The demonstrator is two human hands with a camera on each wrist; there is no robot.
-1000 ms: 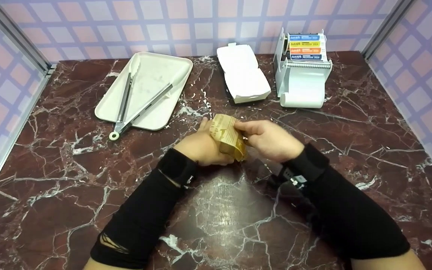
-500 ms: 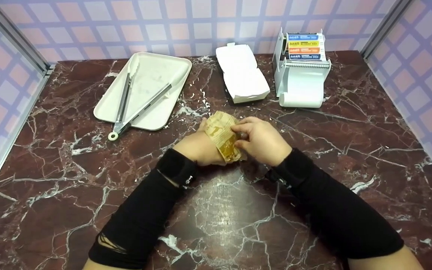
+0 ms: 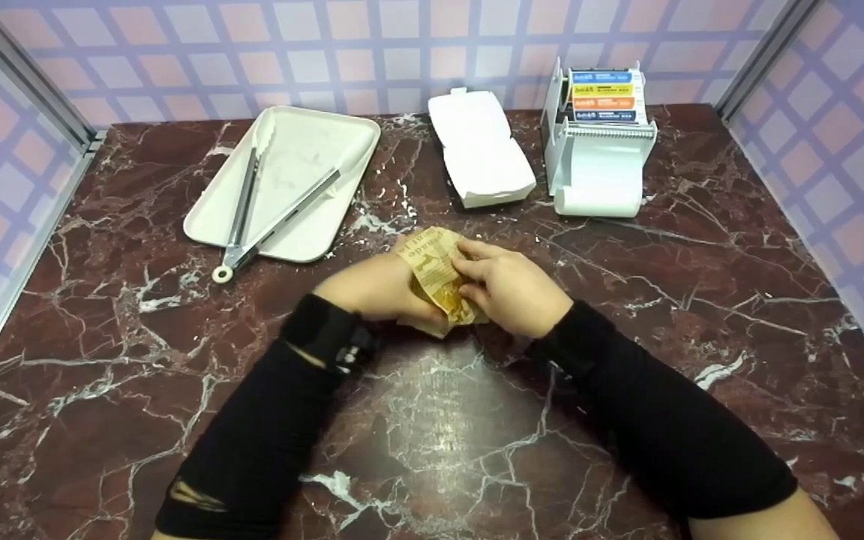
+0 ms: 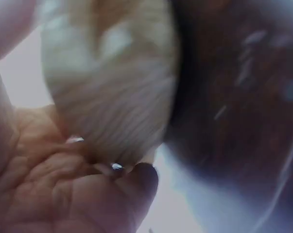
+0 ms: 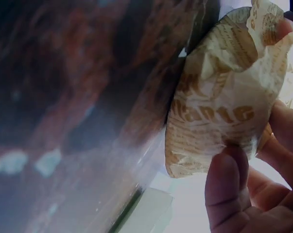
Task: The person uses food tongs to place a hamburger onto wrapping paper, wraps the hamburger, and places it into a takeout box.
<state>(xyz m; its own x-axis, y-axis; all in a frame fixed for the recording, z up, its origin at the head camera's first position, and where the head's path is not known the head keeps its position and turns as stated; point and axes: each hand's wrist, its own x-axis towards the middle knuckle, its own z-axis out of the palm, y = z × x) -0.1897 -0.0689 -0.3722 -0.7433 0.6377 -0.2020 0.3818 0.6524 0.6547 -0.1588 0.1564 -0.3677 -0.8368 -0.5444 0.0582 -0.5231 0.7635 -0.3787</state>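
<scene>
A small bundle wrapped in brown-printed, waxy-looking paper is between both hands above the middle of the marble-patterned table; its contents are hidden. My left hand holds it from the left, the thumb along its near side and the fingers mostly hidden behind. Blurred in the left wrist view, the wrapped bundle lies against the curled fingers. On the other side, my right hand pinches the wrapper between thumb and fingers. Crumpled folds of the printed paper show in the right wrist view.
Metal tongs with pale tips lie spread across a cream tray at the back left. An open white paper box stands behind the hands. To its right is a label dispenser with several coloured rolls. Patterned walls enclose the table.
The left hand and forearm have shifted left, and that thumb now shows on the bundle's near side. The bundle has turned and moved slightly left. The right fingers have shifted their pinch on the paper.
</scene>
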